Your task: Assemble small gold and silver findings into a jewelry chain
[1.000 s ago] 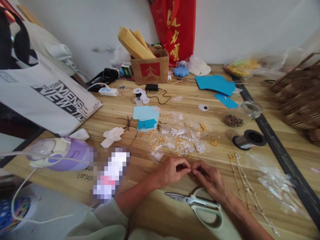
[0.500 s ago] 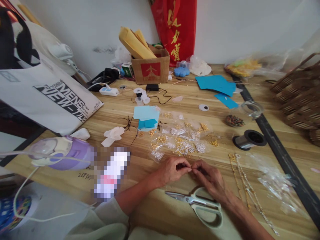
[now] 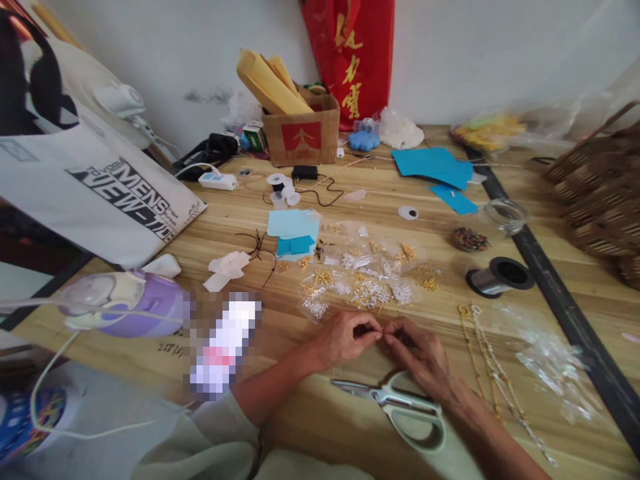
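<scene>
My left hand [image 3: 345, 339] and my right hand [image 3: 419, 350] meet fingertip to fingertip over the wooden table, both pinched closed. Whatever lies between the fingertips is too small to make out. Just beyond them are small bags and piles of silver pieces [image 3: 371, 292] and gold pieces [image 3: 323, 277]. Scissors [image 3: 383, 395] with pale handles lie below my hands, partly under my right wrist. To the right, gold and silver chains [image 3: 493, 367] are stretched out on the table.
A wire spool [image 3: 500, 277], a jar of dark beads [image 3: 470, 239] and clear plastic bags [image 3: 555, 367] are on the right. A purple bottle [image 3: 145, 303] and a blurred phone-like object [image 3: 225, 347] lie left. A cardboard box [image 3: 303, 137] stands at the back.
</scene>
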Demonstrator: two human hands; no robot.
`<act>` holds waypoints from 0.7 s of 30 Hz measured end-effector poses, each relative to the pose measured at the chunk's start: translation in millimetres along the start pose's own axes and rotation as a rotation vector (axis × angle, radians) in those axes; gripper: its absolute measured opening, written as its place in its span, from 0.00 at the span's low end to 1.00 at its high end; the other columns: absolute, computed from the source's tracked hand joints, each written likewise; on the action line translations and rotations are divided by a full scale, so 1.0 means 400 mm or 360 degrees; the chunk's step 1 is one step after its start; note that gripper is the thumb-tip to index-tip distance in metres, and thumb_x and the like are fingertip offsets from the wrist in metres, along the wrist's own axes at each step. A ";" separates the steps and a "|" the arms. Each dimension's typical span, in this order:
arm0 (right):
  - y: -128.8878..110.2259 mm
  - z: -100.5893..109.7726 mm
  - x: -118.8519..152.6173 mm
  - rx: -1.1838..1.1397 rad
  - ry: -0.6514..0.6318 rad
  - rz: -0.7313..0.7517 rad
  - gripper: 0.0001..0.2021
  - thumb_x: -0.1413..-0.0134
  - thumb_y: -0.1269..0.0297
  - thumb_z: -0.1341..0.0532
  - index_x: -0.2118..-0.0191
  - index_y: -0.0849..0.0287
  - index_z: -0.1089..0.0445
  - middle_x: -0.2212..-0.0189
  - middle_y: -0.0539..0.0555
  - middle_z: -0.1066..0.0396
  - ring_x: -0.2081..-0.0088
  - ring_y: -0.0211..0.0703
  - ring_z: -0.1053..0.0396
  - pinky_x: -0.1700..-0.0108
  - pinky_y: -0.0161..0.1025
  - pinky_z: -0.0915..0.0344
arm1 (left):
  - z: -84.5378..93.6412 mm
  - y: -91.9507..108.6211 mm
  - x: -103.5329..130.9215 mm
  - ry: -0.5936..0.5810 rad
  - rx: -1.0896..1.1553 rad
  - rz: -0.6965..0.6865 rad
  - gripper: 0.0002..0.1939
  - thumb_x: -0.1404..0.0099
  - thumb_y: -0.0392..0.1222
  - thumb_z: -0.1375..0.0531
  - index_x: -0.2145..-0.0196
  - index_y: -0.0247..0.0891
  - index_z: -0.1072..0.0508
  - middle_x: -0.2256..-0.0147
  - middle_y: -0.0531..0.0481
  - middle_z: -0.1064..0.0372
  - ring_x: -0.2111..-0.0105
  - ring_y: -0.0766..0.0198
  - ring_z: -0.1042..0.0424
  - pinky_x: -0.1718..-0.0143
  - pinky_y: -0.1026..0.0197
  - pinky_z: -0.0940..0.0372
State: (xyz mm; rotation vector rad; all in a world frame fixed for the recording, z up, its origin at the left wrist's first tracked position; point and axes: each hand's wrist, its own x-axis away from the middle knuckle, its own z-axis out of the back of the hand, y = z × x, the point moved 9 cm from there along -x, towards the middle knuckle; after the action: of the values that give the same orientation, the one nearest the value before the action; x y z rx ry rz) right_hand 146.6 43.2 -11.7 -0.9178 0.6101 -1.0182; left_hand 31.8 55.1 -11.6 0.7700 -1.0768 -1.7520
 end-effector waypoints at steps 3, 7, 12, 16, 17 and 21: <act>-0.001 -0.001 0.000 0.0007 0.0002 0.0021 0.13 0.36 0.56 0.48 0.66 0.58 0.35 0.77 0.49 0.33 0.77 0.37 0.36 0.74 0.32 0.39 | -0.005 -0.005 0.001 -0.0010 0.0001 0.0008 0.04 0.39 0.36 0.40 0.68 0.35 0.24 0.71 0.49 0.24 0.72 0.66 0.29 0.69 0.65 0.37; -0.006 -0.002 0.000 0.0025 -0.0011 0.0047 0.12 0.35 0.57 0.49 0.66 0.57 0.36 0.76 0.50 0.34 0.76 0.38 0.36 0.73 0.32 0.39 | -0.004 -0.008 -0.001 0.0002 0.0020 0.0030 0.04 0.40 0.36 0.39 0.68 0.35 0.24 0.71 0.49 0.24 0.72 0.65 0.29 0.68 0.65 0.37; -0.008 -0.002 0.000 0.0030 -0.0021 0.0062 0.12 0.36 0.58 0.49 0.66 0.58 0.36 0.76 0.50 0.34 0.75 0.38 0.36 0.72 0.32 0.39 | -0.004 -0.008 -0.005 -0.0050 0.0187 0.0119 0.04 0.41 0.36 0.38 0.69 0.34 0.23 0.71 0.48 0.24 0.72 0.66 0.29 0.69 0.65 0.37; 0.004 -0.009 0.001 -0.0048 -0.0105 0.0005 0.11 0.36 0.57 0.48 0.66 0.58 0.35 0.76 0.50 0.34 0.75 0.38 0.36 0.73 0.32 0.40 | -0.008 -0.018 -0.007 -0.0110 0.0421 0.0231 0.03 0.43 0.36 0.36 0.72 0.33 0.24 0.74 0.50 0.26 0.74 0.67 0.31 0.71 0.66 0.38; 0.005 -0.011 0.001 -0.0074 -0.0132 -0.0006 0.12 0.36 0.57 0.48 0.66 0.58 0.35 0.75 0.50 0.34 0.74 0.38 0.36 0.72 0.32 0.40 | -0.010 -0.022 -0.006 -0.0127 0.0474 0.0251 0.04 0.44 0.37 0.35 0.73 0.33 0.24 0.75 0.50 0.26 0.74 0.67 0.31 0.71 0.66 0.38; 0.002 -0.018 0.006 -0.0152 -0.0230 -0.0033 0.13 0.36 0.56 0.48 0.66 0.58 0.35 0.74 0.51 0.34 0.72 0.39 0.37 0.70 0.33 0.40 | -0.022 -0.032 -0.005 -0.0212 0.0644 0.0261 0.07 0.45 0.40 0.34 0.73 0.32 0.24 0.76 0.50 0.27 0.75 0.68 0.32 0.73 0.67 0.39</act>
State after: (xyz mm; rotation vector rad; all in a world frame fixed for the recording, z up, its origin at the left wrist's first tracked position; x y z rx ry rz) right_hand 142.2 38.9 -16.3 -1.0741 0.5324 -0.9383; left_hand 35.2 56.6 -26.7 0.7883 -1.5695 -1.4801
